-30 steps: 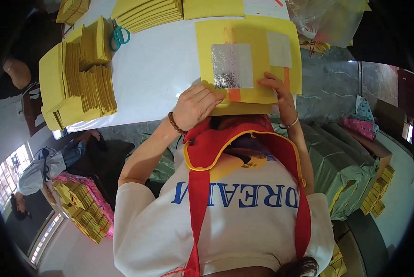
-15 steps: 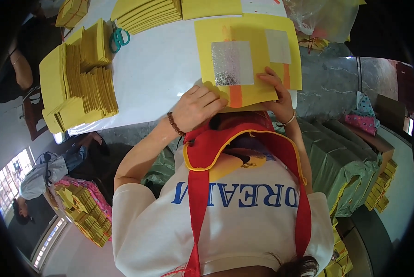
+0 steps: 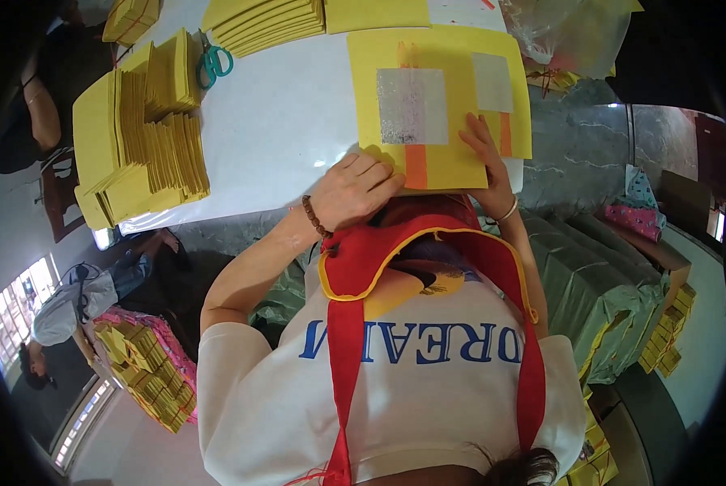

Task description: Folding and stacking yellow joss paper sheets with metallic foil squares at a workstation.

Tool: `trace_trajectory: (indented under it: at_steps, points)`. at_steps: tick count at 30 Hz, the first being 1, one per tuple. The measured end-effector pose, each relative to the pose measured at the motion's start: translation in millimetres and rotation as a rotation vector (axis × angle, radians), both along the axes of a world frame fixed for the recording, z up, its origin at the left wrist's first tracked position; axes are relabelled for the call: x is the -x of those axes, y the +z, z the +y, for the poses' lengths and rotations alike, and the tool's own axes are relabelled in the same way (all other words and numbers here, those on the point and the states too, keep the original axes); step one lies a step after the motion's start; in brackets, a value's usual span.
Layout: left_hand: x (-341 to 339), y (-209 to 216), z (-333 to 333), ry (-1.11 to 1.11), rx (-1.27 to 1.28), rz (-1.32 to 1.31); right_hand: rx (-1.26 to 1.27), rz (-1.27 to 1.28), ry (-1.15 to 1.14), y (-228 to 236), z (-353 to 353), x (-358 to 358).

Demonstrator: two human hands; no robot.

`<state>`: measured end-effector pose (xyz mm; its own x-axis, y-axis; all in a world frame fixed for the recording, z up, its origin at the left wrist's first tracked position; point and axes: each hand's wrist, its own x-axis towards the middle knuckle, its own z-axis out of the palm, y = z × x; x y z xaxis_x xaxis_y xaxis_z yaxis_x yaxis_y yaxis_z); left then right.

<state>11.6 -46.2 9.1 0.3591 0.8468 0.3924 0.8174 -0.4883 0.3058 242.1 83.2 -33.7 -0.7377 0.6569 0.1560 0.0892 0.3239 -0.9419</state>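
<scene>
A yellow paper sheet (image 3: 466,166) with a silver foil square (image 3: 412,106) and an orange stripe lies in front of me. It overlaps another yellow sheet (image 3: 519,134), marked alike, on its right. My left hand (image 3: 356,188) is closed at the top sheet's near left corner, its curled fingers on the near edge; the fingertips are partly hidden. Along the right edge rests my right hand (image 3: 488,166), fingers stretched out and touching the paper, the thumb hidden.
Yellow paper stacks stand at the table's left (image 3: 140,138) and far edge (image 3: 270,20). Green-handled scissors (image 3: 214,66) lie beside the left stack. A clear plastic bag (image 3: 570,32) sits at the far right. Wrapped green bundles (image 3: 598,283) stand on the floor at right. Another person's arm (image 3: 43,113) shows at far left.
My left hand has shifted slightly right along the near edge of the sheet. My right fingers have straightened a little at its right edge. The view has moved slightly.
</scene>
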Motion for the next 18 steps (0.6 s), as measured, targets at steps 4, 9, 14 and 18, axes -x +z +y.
trace_trajectory:
  at_steps: [4, 9, 14, 18]
  points:
    - [1, 1, 5, -0.023, -0.053, 0.0, 0.041, 0.007, 0.034, -4, 9, -4]
    - [-2, 5, 4, -0.042, -0.029, 0.05, 0.483, 0.228, 0.105, -1, 10, -15]
    - [-6, 5, 7, -0.076, -0.097, 0.02, 0.451, 0.206, 0.118, -7, 7, -24]
    - [-5, 6, 6, -0.096, -0.078, 0.058, 0.558, 0.259, 0.069, -7, 5, -23]
